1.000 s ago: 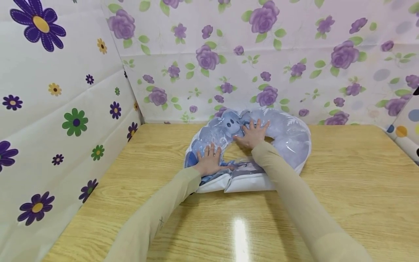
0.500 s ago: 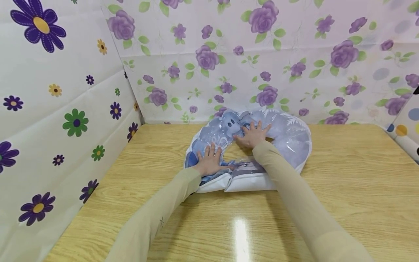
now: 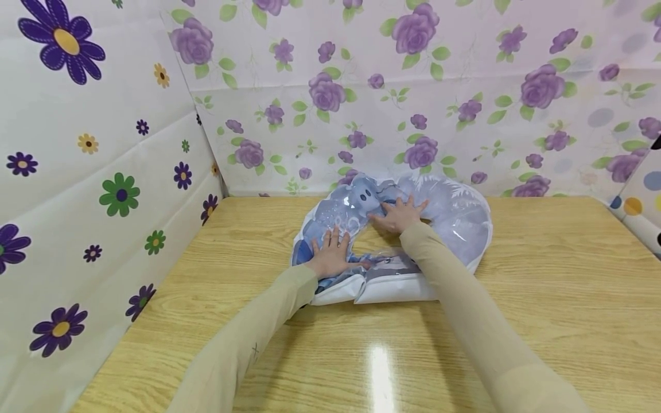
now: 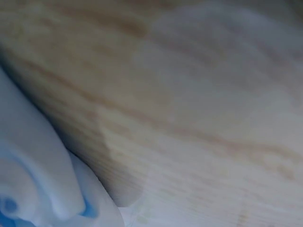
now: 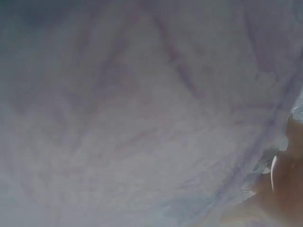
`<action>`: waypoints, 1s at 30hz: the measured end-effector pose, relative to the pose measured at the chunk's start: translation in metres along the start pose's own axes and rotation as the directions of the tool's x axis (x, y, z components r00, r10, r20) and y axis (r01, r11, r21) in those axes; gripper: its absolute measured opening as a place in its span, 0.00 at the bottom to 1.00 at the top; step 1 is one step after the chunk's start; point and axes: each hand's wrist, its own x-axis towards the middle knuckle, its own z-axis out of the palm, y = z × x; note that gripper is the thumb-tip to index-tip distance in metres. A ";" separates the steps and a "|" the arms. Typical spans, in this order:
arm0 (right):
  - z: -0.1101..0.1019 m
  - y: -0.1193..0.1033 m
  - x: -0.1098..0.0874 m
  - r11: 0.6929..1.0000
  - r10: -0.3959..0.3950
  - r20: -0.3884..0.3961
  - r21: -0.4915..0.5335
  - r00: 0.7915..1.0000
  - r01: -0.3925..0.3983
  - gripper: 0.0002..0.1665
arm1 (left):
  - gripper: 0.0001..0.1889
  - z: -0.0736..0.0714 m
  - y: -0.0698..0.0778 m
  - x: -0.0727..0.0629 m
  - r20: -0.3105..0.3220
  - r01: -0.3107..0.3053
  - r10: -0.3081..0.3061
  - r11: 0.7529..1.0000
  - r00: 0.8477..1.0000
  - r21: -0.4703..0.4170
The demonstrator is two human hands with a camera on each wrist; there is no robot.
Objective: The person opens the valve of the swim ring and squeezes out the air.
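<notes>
An inflatable swim ring point(image 3: 462, 221), pale blue-lilac with cartoon figures and a white underside, lies partly slack on the table. Fingers spread, my left hand point(image 3: 330, 258) presses flat on its front left part. My right hand point(image 3: 400, 217) rests on the inner edge at the back, also with fingers spread. Wooden table top shows through the ring's central hole. In the right wrist view, the pale, blurred ring surface point(image 5: 142, 142) fills most of the picture, with part of the hand point(image 5: 289, 179) at the right edge. The left wrist view catches a blue-white bit of the ring point(image 4: 38, 156).
The ring lies on a wood-grain table point(image 3: 558, 275), near its back edge. Behind stands a backdrop with purple roses point(image 3: 325, 92). A white sheet with printed flowers point(image 3: 119, 195) runs along the left side, and a dotted sheet point(image 3: 642, 201) edges the right.
The right hand has sunk very slightly lower on the ring. The left hand stays in the same place, and the ring barely changes.
</notes>
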 end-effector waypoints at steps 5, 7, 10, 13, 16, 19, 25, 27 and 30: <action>-0.002 0.001 -0.001 0.999 0.002 0.025 0.038 1.000 -0.003 0.47 | 0.55 0.000 0.000 0.000 -0.003 -0.005 0.005 1.000 1.000 -0.022; -0.002 0.002 -0.002 0.999 0.001 0.034 0.051 0.999 -0.003 0.48 | 0.57 -0.001 -0.001 -0.002 -0.010 -0.019 0.018 0.999 1.000 -0.046; -0.002 0.002 -0.002 0.997 0.000 0.043 0.071 0.999 -0.003 0.48 | 0.59 -0.001 -0.001 -0.002 -0.010 -0.026 0.026 0.998 1.000 -0.061; -0.002 0.003 -0.002 0.997 -0.003 0.058 0.084 0.998 -0.002 0.48 | 0.58 0.000 -0.001 -0.001 -0.011 -0.021 0.020 0.999 1.000 -0.050; -0.003 0.003 -0.002 0.996 -0.001 0.081 0.093 0.997 -0.007 0.48 | 0.55 0.000 0.000 -0.001 -0.010 -0.011 0.011 1.000 1.000 -0.024; -0.003 0.003 -0.002 0.995 0.006 0.102 0.097 0.995 -0.016 0.48 | 0.54 0.001 0.000 0.000 -0.012 -0.009 0.009 1.000 1.000 -0.003; -0.004 0.003 0.000 0.995 0.013 0.109 0.097 0.994 -0.024 0.48 | 0.55 0.002 -0.001 0.001 -0.010 -0.005 0.005 1.000 1.000 0.012; -0.004 0.003 0.000 0.995 0.014 0.109 0.097 0.994 -0.024 0.48 | 0.55 0.001 -0.001 0.001 -0.011 -0.006 0.006 1.000 1.000 0.007; -0.004 0.003 0.001 0.994 0.003 0.114 0.108 0.993 -0.015 0.48 | 0.54 0.001 -0.001 0.000 -0.013 -0.008 0.008 1.000 1.000 0.000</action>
